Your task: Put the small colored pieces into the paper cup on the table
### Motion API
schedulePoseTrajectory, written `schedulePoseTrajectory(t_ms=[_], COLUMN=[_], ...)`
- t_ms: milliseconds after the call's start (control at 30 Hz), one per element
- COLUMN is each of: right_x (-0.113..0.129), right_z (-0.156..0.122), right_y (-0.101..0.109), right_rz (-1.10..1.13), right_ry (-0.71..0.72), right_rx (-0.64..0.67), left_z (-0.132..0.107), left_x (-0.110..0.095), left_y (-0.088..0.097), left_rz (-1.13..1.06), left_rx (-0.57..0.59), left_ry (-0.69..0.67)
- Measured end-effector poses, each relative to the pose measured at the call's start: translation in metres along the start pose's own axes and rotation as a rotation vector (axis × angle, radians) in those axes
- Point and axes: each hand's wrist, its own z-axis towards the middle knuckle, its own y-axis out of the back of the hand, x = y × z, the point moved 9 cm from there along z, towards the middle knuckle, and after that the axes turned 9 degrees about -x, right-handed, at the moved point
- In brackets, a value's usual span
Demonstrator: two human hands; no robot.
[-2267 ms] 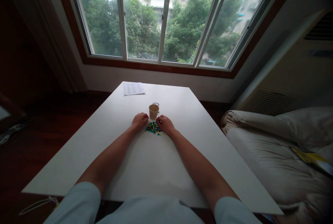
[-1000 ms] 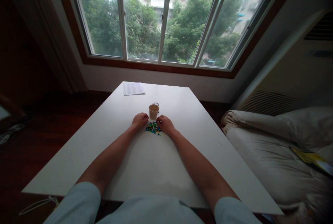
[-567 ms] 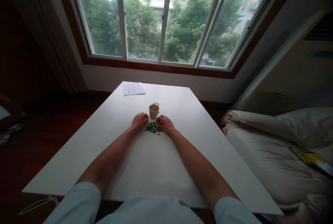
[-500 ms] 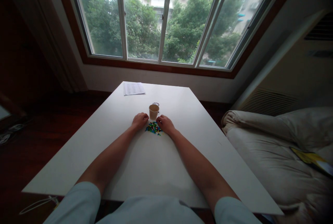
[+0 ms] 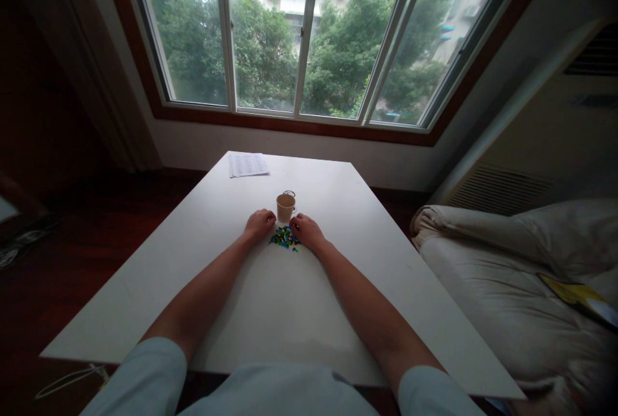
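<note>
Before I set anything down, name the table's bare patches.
Bare: outside the left forearm, outside the right forearm, between the forearms this side of the colored pieces, and along the far edge right of the papers. Crowded: the middle, where the left hand and right hand flank the cup.

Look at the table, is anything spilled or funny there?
The small colorful pieces lie in a loose, untidy heap on the white table, in front of the brown cup. The cup stands upright, so I can't tell whether they spilled or were put there.
</note>
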Motion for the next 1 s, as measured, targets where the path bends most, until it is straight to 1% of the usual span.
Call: schedulePoseTrajectory(t_ms=[233, 567, 800, 1000], right_x=[-0.0021, -0.0012, -0.0006, 0.0025], right_z=[0.0004, 0.0008, 0.0010, 0.0003], right_y=[-0.0019, -0.0022, -0.0018, 0.0017], right_rz=[-0.030, -0.056, -0.057, -0.051], right_ry=[-0.036, -0.033, -0.019, -0.036], right_rx=[0.016, 0.006, -0.003, 0.013], left_z=[-0.0005, -0.0010, -0.0004, -0.0001], left_x=[-0.0021, -0.0020, -0.0014, -0.0021], left_y=[0.0016, 0.0019, 0.0010, 0.0011], left_rz=[0.001, 0.013, 0.004, 0.015], left_rx=[-0.002, 0.011, -0.004, -0.001], left_ry=[-0.009, 0.019, -0.002, -0.016])
